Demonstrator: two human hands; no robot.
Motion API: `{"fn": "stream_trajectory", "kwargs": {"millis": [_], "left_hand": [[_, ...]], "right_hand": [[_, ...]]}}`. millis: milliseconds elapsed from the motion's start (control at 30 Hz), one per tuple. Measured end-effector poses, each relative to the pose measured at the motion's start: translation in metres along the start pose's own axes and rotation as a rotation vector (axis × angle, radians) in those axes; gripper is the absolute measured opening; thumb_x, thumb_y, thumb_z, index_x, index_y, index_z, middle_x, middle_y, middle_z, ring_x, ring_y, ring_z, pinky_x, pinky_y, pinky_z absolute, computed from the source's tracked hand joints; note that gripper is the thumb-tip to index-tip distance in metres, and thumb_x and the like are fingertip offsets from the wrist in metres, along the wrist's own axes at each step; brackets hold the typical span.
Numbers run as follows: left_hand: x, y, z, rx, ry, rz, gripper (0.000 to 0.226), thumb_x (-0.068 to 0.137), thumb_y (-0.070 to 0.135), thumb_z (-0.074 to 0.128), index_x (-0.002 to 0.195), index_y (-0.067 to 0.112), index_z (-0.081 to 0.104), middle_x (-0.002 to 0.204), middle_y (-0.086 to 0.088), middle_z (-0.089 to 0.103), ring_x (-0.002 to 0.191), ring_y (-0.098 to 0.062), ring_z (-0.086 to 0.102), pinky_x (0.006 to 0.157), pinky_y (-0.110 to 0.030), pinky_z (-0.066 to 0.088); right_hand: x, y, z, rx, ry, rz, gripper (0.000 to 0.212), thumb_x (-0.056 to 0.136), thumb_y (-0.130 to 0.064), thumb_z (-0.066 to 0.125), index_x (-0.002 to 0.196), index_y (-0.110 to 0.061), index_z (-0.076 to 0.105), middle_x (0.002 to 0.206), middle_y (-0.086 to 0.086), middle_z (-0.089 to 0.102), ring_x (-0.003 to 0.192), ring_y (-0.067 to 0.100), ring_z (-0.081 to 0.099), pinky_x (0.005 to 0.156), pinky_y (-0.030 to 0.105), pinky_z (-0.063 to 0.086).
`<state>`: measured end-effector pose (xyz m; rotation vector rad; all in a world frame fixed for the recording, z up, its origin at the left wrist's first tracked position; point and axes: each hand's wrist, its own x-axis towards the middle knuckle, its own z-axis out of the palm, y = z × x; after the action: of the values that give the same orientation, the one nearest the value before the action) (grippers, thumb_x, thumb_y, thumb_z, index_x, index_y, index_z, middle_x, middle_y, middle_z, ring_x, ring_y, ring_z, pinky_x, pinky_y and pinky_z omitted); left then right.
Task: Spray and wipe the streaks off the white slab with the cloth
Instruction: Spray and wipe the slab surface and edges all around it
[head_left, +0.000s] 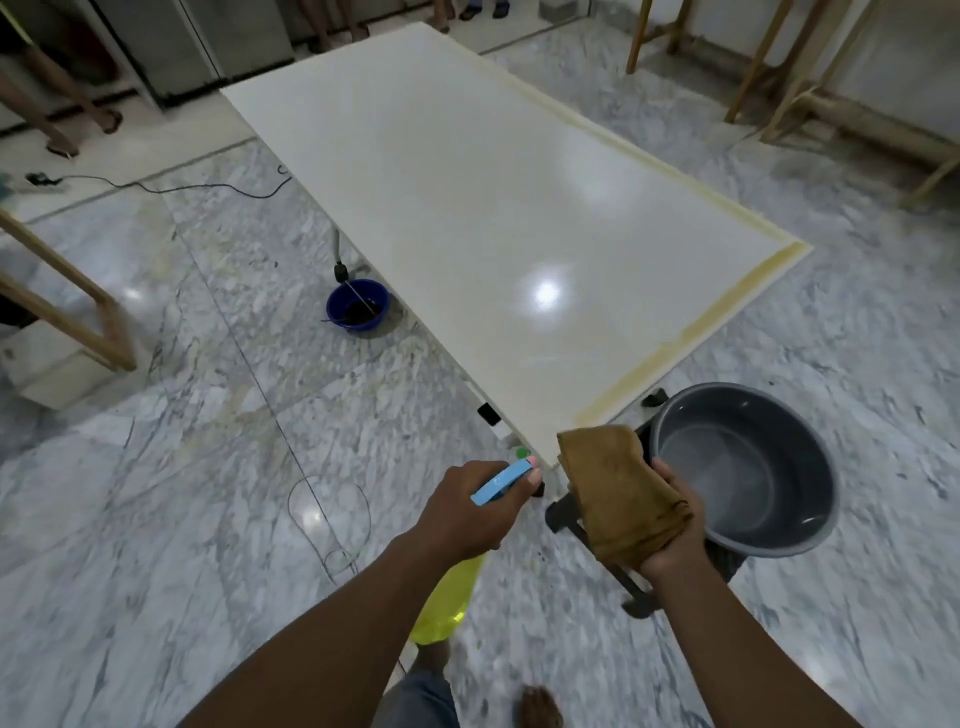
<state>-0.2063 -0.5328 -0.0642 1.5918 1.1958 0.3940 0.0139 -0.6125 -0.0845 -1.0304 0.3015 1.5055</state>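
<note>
Left hand (470, 512) wrapped around spray bottle (449, 597) at its blue trigger head, right hand (670, 535) clutching folded brown cloth (621, 493), both just short of white slab (493, 208) near corner; probably soft, limp cloth, best bunched in palm; glossy slab likely slippery once wet

Both arms are bare all the way up, with no sleeves, no watch and no rings on the left hand (470, 512) or the right hand (670, 530). Near the bottom edge, one knee is covered by blue-grey cloth like jeans (415, 699). Just to the right of it a bare foot (540, 706) shows, with no shoe or sock on it, and the picture is a bit blurry there.
</note>
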Motion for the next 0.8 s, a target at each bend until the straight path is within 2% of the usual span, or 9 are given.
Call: {"fn": "stream_trajectory", "kwargs": {"millis": [67,133,200,233,367,500,633,733,800], "left_hand": [[0.011,0.005,-0.013,0.046,-0.03,0.018,0.036,0.099,0.056,0.068,0.063,0.053,0.07,0.05,0.015,0.06,0.05,-0.016,0.067,0.054,-0.037,0.062],[0.023,0.007,-0.026,0.089,-0.051,0.045,0.033,0.099,0.058,0.067,0.067,0.049,0.072,0.052,0.015,0.062,0.051,-0.014,0.068,0.059,-0.043,0.062],[0.038,0.004,-0.048,0.115,-0.065,0.062,0.037,0.097,0.063,0.065,0.081,0.032,0.078,0.058,0.006,0.065,0.055,-0.019,0.07,0.063,-0.051,0.062],[0.045,0.003,-0.059,0.128,-0.066,0.072,0.045,0.096,0.066,0.063,0.087,0.024,0.078,0.062,-0.001,0.067,0.058,-0.024,0.07,0.063,-0.054,0.061],[0.08,0.002,-0.117,0.147,-0.049,0.062,0.068,0.086,0.079,0.057,0.101,0.016,0.079,0.069,-0.011,0.067,0.063,-0.031,0.069,0.063,-0.057,0.061],[0.111,-0.004,-0.184,0.231,-0.03,0.088,0.063,0.094,0.072,0.057,0.076,0.013,0.068,0.063,-0.012,0.063,0.058,-0.031,0.065,0.06,-0.051,0.058],[0.139,-0.013,-0.231,0.392,-0.018,0.112,0.067,0.097,0.074,0.052,0.075,0.013,0.068,0.055,-0.001,0.054,0.051,-0.02,0.052,0.052,-0.036,0.04],[0.154,-0.025,-0.259,0.266,0.031,0.05,0.062,0.093,0.077,0.055,0.069,0.02,0.062,0.072,-0.003,0.073,0.055,-0.02,0.064,0.057,-0.044,0.057],[0.162,-0.03,-0.277,0.151,0.087,0.007,0.054,0.095,0.07,0.061,0.071,0.022,0.066,0.071,-0.005,0.074,0.056,-0.025,0.07,0.057,-0.048,0.062]], "right_hand": [[0.008,0.006,0.022,0.094,-0.038,-0.007,0.049,0.082,-0.044,0.067,0.108,-0.003,0.076,0.112,0.022,0.072,0.092,0.044,0.072,0.08,0.057,0.058],[0.02,0.013,0.045,0.111,-0.047,0.025,0.058,0.093,-0.049,0.049,0.114,0.0,0.072,0.121,0.025,0.068,0.099,0.045,0.068,0.093,0.055,0.053],[0.037,0.02,0.075,0.09,-0.051,0.066,0.061,0.092,-0.049,0.053,0.128,-0.001,0.064,0.132,0.025,0.061,0.109,0.044,0.062,0.112,0.054,0.037],[0.044,0.023,0.092,0.063,-0.064,0.073,0.062,0.09,-0.048,0.056,0.13,-0.001,0.063,0.132,0.024,0.061,0.109,0.043,0.061,0.115,0.053,0.032],[0.079,0.029,0.167,-0.06,-0.071,0.09,0.059,0.088,-0.051,0.057,0.118,-0.002,0.071,0.115,0.022,0.069,0.096,0.039,0.066,0.097,0.049,0.047],[0.112,0.037,0.234,-0.112,-0.045,0.11,0.057,0.09,-0.05,0.054,0.117,-0.003,0.071,0.114,0.022,0.07,0.093,0.039,0.068,0.088,0.047,0.052],[0.134,0.043,0.281,-0.144,-0.056,0.104,0.057,0.093,-0.049,0.052,0.119,-0.001,0.069,0.118,0.023,0.069,0.094,0.04,0.068,0.089,0.047,0.053],[0.152,0.045,0.311,-0.203,-0.041,0.113,0.056,0.096,-0.048,0.049,0.115,0.001,0.07,0.111,0.024,0.071,0.088,0.039,0.07,0.083,0.046,0.057],[0.165,0.041,0.331,-0.267,-0.037,0.126,0.054,0.096,-0.041,0.049,0.119,0.004,0.068,0.113,0.026,0.07,0.092,0.041,0.068,0.085,0.049,0.057]]}}
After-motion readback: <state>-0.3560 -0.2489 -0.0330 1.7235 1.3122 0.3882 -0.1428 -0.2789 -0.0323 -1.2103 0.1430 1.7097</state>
